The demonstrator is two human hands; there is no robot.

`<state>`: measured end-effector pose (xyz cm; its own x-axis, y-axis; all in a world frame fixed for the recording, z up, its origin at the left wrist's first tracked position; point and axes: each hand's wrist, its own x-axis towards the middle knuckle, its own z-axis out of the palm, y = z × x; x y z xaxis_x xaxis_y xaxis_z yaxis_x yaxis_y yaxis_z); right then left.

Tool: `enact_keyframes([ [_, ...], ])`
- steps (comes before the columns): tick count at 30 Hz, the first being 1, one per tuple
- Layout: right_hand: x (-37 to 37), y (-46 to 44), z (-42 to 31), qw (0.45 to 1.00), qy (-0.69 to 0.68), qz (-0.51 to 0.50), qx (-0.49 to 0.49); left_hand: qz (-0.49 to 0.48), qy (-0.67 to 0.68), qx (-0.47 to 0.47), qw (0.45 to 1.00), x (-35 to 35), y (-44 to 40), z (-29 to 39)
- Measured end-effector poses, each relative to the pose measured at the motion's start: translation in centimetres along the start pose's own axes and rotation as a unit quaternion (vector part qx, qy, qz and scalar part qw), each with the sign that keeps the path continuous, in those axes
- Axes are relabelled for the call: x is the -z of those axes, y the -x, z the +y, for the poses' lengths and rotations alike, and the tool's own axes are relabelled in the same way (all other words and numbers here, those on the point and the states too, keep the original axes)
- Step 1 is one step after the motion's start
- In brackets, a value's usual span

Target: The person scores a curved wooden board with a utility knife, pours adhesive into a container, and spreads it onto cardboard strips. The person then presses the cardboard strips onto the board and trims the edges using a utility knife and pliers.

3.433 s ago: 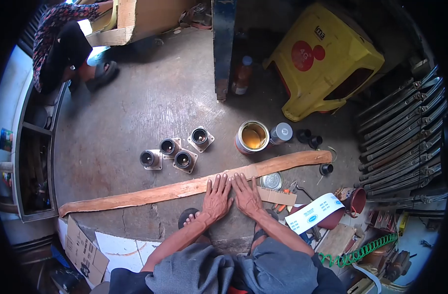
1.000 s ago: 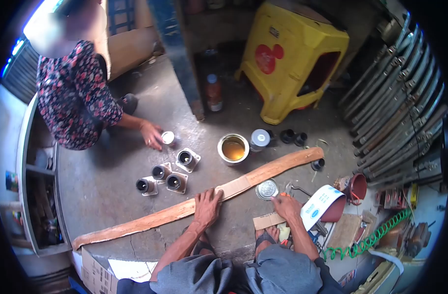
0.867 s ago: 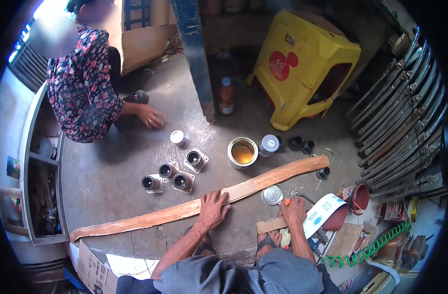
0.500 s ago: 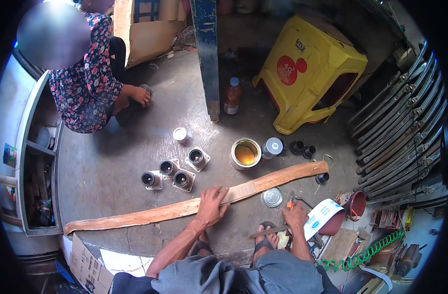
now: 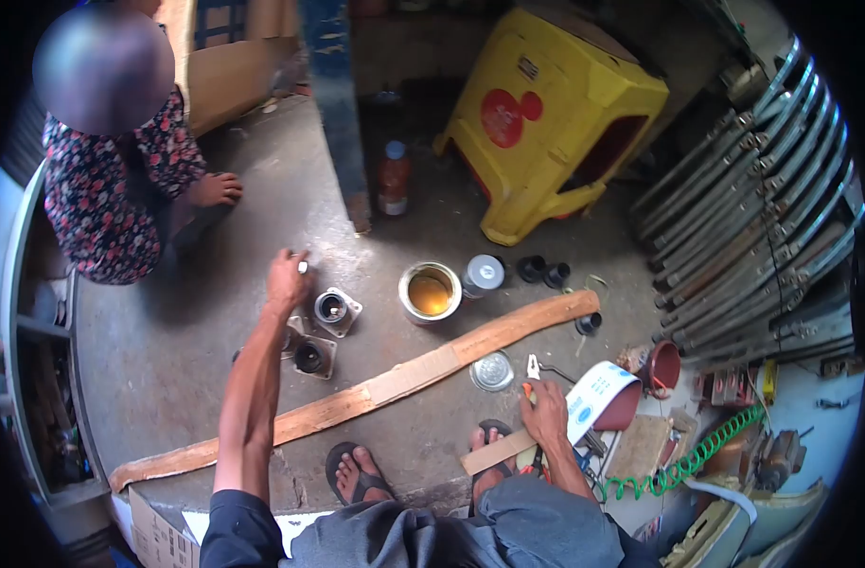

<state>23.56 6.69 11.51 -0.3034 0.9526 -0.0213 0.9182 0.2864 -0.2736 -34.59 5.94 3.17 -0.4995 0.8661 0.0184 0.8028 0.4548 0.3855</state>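
Stretched out past the metal parts, my left hand [image 5: 289,279] has its fingers closed round a small white container [image 5: 303,267]. My right hand [image 5: 543,409] is low on the right, closed round an orange-handled tool [image 5: 528,390], with a cardboard strip [image 5: 499,452] beside it. A long wooden strip [image 5: 328,411] lies slantwise on the floor, with a paler patch [image 5: 414,375] on it. Square-flanged metal parts with black round sockets [image 5: 331,308] stand above the strip, some hidden by my left forearm. An open can of amber liquid [image 5: 430,292] stands right of them.
A grey-lidded can [image 5: 485,274], black cups [image 5: 544,272], a metal lid [image 5: 491,370] and a bottle [image 5: 393,178] stand or lie around. Behind are a yellow stool [image 5: 556,118] and a post [image 5: 333,123]. Another person [image 5: 101,208] crouches at upper left. Metal bars [image 5: 745,208] are at right.
The other person set down the white container and drew their hand back. My left hand left the wooden strip and reached forward to the container. My right hand moved to the orange-handled tool.
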Motion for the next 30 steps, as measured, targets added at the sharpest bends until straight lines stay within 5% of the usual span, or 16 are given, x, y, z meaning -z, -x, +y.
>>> enact_keyframes([
  [5,1.8,-2.6,4.3,0.993,-0.088,0.046,-0.064,0.185,0.07,0.026,0.98,5.2,4.7,6.3],
  [6,2.0,-3.1,5.3,0.993,-0.086,0.045,-0.071,0.147,0.142,0.055,0.977,7.8,7.3,9.7],
  [9,2.2,-4.2,6.4,0.984,-0.083,-0.091,-0.127,0.168,0.18,-0.059,0.968,7.3,15.4,13.8],
  [11,2.9,-4.2,6.1,0.976,-0.003,-0.179,-0.123,0.091,0.242,-0.058,0.964,5.6,20.6,16.5],
  [16,2.8,-1.6,5.9,0.987,-0.061,-0.122,-0.09,-0.064,0.28,-0.098,0.953,0.8,28.4,19.9],
  [20,5.1,1.6,5.6,0.969,-0.09,-0.125,-0.193,-0.111,0.237,-0.153,0.953,-0.1,28.4,19.7],
  [23,7.1,6.0,6.8,0.839,-0.219,-0.389,-0.31,-0.139,0.167,-0.21,0.953,-0.3,27.4,19.8],
  [25,6.1,9.8,5.6,0.906,0.018,-0.389,-0.165,-0.145,0.165,-0.226,0.949,-2.0,27.7,19.6],
  [26,4.6,11.5,5.0,0.907,0.016,-0.388,-0.165,-0.138,0.169,-0.237,0.947,-2.8,27.8,19.6],
  [28,0.6,13.9,5.0,0.951,0.013,-0.197,-0.236,-0.147,0.176,-0.232,0.945,-3.8,27.9,19.9],
  [30,-1.6,15.4,5.9,0.954,0.015,-0.174,-0.244,-0.149,0.182,-0.231,0.944,-4.0,27.8,20.5],
])
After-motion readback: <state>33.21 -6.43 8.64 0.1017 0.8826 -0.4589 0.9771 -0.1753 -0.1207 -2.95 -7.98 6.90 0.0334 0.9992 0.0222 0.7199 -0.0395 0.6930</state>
